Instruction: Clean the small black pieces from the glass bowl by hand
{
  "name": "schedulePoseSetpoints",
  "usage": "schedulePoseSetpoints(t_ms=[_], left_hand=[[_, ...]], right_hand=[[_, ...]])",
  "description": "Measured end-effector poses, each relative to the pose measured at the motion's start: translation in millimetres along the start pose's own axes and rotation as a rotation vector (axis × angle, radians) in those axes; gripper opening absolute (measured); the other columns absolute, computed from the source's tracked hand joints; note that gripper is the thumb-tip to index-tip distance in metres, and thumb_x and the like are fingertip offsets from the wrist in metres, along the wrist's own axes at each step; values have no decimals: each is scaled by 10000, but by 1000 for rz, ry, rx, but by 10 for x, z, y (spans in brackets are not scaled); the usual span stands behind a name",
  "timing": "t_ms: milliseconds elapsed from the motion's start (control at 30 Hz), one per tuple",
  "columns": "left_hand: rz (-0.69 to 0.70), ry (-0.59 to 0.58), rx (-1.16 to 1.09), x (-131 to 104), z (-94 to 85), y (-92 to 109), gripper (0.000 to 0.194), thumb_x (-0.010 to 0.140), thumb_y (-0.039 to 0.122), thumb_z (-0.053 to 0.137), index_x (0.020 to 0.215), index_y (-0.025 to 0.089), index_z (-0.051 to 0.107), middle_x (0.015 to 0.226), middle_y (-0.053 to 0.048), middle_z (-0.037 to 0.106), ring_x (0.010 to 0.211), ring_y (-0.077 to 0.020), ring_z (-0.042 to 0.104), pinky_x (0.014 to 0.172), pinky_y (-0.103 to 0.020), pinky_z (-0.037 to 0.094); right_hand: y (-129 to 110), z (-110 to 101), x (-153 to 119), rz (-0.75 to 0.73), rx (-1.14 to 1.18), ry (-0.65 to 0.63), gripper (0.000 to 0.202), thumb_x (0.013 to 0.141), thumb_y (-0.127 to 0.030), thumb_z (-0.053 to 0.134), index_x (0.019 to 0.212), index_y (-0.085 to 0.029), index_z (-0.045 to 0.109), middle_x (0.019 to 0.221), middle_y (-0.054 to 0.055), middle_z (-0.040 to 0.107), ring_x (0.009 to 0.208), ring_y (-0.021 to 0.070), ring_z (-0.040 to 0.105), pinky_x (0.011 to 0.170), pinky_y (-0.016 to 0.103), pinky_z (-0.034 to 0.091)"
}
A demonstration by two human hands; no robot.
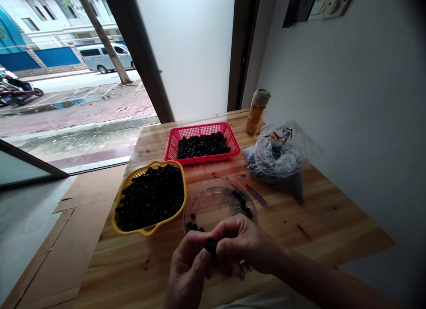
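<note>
Between the fingertips of both hands, near the table's front edge, is a small round black piece (pixel 211 245). My left hand (pixel 190 265) pinches it from the left, and my right hand (pixel 244 246) grips it from the right, its other fingers curled below. Something small and shiny shows by the right fingers, too small to name. Just beyond the hands lies a clear round tray (pixel 208 203) with thin metal pieces (pixel 233 201) and several black pieces. A yellow basket (pixel 183 184) heaped with black pieces stands to the left. Behind is a red basket (pixel 234 142) holding more black pieces.
A screwdriver (pixel 256 194) lies right of the clear tray on the wooden table (pixel 319 224). Farther right sits a clear plastic bag (pixel 279 160) of dark contents. A bottle (pixel 257 113) of amber liquid stands at the back, near the wall.
</note>
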State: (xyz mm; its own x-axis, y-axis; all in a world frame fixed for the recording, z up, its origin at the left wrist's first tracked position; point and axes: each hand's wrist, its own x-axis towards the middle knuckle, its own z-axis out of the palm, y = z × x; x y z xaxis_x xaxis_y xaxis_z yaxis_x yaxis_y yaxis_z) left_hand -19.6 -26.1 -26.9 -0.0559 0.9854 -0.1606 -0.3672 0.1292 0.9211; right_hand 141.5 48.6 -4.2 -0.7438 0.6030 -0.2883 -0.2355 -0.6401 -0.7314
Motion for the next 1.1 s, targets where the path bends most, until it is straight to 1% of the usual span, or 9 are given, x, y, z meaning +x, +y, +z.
schedulePoseSetpoints(t_ms=[133,300,400,500,600,733,900,1000,1100], left_hand=[[-33,38,-80,-16,43,-61,299,860,485,818,945,202,773,644,8,651,507,-117,564,520,-218,472],[3,5,-84,-8,49,-56,192,913,424,778,994,252,752,761,6,707,599,-128,634,595,-221,531],[90,-60,96,21,21,81,153,940,375,743,1011,241,761,808,-17,725,629,-154,663,609,-240,556],[236,-93,341,56,-10,290,107,906,294,766,987,232,798,853,-40,732,667,-170,671,631,-238,562],[393,-152,580,85,-26,490,126,894,184,734,972,251,808,796,-27,722,673,-165,671,641,-208,545],[521,-287,779,112,-48,640,231,886,89,709,1026,255,787,791,-30,748,684,-173,704,656,-202,554],[566,-338,744,114,-70,609,294,918,70,681,1109,275,773,827,-33,733,698,-168,704,649,-206,555],[538,-344,654,102,-64,526,254,955,118,663,1127,276,765,802,-24,691,660,-158,657,609,-217,534],[527,-327,560,90,-65,427,211,984,177,658,1141,285,750,819,-12,667,631,-137,601,562,-204,499]], right_hand=[[11,-18,-17,2,-77,43,248,688,-294,866,813,-99,775,499,-11,683,310,54,468,313,158,256],[32,-69,-29,-18,-99,4,320,761,-409,842,835,-108,765,527,-20,682,326,36,429,325,164,235],[41,-87,-31,-43,-44,-16,409,716,-482,887,835,-115,753,490,-52,632,319,26,384,323,165,227],[29,-89,-43,-12,-22,-10,422,660,-460,931,839,-120,755,436,-85,566,307,27,365,319,164,215],[6,-88,-62,27,-24,-20,463,606,-461,961,852,-124,761,492,-67,606,322,36,414,304,158,236],[-5,-94,-77,28,-17,-59,455,616,-445,967,856,-117,765,562,-46,650,338,34,457,294,145,274],[64,-103,-73,13,22,-118,421,652,-424,956,867,-137,735,498,-72,629,315,50,460,307,149,317],[107,-91,-75,-33,38,-138,395,687,-421,939,849,-146,706,450,-82,603,305,60,468,328,154,309],[124,-60,-76,-50,44,-122,401,695,-436,932,836,-144,696,474,-71,617,315,69,497,336,157,308]])
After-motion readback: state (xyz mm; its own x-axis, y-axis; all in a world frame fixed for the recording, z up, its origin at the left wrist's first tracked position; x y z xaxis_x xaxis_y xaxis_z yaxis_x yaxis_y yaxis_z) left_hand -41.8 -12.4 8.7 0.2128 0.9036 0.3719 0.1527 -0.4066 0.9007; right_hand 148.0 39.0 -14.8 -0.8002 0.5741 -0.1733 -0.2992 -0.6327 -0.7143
